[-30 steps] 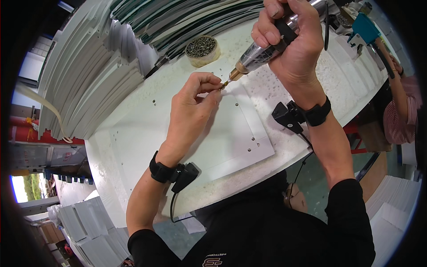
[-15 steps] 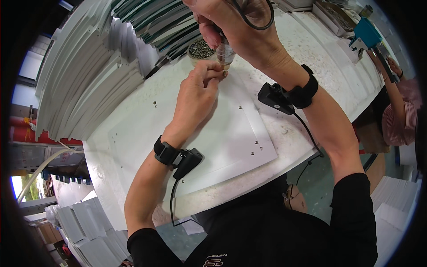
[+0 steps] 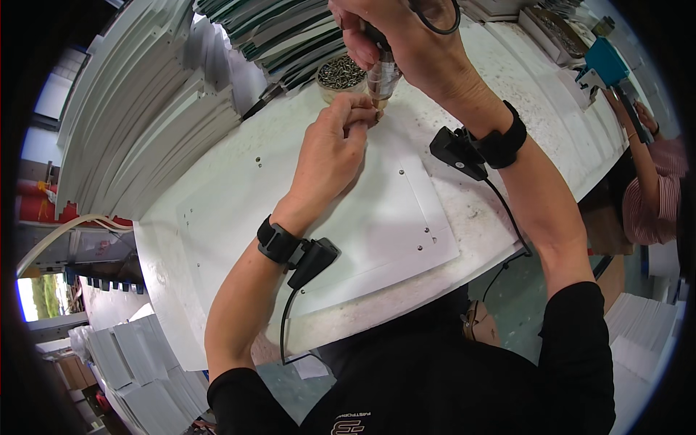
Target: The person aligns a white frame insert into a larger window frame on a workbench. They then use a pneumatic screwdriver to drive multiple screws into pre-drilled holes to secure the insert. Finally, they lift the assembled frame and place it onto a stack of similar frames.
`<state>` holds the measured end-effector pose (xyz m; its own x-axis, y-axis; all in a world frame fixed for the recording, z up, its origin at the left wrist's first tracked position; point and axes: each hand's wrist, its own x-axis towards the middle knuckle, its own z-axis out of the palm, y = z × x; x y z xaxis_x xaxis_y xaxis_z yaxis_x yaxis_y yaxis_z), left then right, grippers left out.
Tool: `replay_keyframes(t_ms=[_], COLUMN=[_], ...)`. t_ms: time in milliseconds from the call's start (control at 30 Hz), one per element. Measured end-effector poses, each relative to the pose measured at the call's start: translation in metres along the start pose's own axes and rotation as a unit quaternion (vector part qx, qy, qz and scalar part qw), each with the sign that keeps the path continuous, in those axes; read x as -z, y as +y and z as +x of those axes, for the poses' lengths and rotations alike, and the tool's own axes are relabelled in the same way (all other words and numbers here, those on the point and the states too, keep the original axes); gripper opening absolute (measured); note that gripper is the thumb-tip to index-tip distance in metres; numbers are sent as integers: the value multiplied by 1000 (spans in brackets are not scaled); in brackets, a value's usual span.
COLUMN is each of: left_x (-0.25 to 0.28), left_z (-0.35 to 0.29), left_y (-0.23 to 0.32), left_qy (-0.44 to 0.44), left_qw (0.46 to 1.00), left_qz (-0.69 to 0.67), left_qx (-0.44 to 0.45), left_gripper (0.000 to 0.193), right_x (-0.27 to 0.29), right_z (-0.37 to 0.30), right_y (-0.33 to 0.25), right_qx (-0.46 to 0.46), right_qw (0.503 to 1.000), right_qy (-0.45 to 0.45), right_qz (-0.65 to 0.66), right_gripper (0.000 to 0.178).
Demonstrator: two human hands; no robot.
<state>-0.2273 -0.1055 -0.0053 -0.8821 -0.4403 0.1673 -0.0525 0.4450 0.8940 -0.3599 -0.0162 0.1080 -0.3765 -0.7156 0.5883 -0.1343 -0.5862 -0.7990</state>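
Note:
A white flat panel (image 3: 348,232) lies on the worktable, with several small screws set along its edges. My right hand (image 3: 417,47) grips a powered screwdriver (image 3: 384,72), its clear front end pointing down at the panel's far edge. A black cord loops over that hand. Right at the driver's tip, the fingers of my left hand (image 3: 330,148) are pinched together; what they hold is too small and covered to make out. Just beyond the left fingertips stands a round tub of screws (image 3: 341,76).
Tall stacks of white panels (image 3: 152,123) rise at the left, with green and grey sheets (image 3: 272,32) behind the tub. A dark-tipped tool (image 3: 262,100) lies beside them. At far right are a metal tray (image 3: 554,36), a teal tool (image 3: 605,61) and another person's arms (image 3: 638,145).
The whole view has shifted slightly, so things sit a little farther right. Both hands and the screwdriver keep about the same place at the panel's far edge.

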Motion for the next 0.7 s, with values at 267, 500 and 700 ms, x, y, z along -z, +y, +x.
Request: replay_keyframes(t_ms=[267, 500, 700], left_x=[-1, -3, -5], left_z=[-2, -2, 2], left_y=[-2, -4, -7], left_qy=[51, 52, 48], left_qw=[994, 994, 996], left_qz=[-93, -92, -65], left_qx=[2, 3, -24], left_gripper=[32, 33, 30], right_x=[6, 13, 8], right_z=[8, 7, 5], right_y=[19, 25, 45], right_qx=[-10, -15, 119], right_qw=[999, 998, 983], right_qy=[-46, -63, -107], right_qz=[-21, -9, -92], right_gripper=[30, 32, 23])
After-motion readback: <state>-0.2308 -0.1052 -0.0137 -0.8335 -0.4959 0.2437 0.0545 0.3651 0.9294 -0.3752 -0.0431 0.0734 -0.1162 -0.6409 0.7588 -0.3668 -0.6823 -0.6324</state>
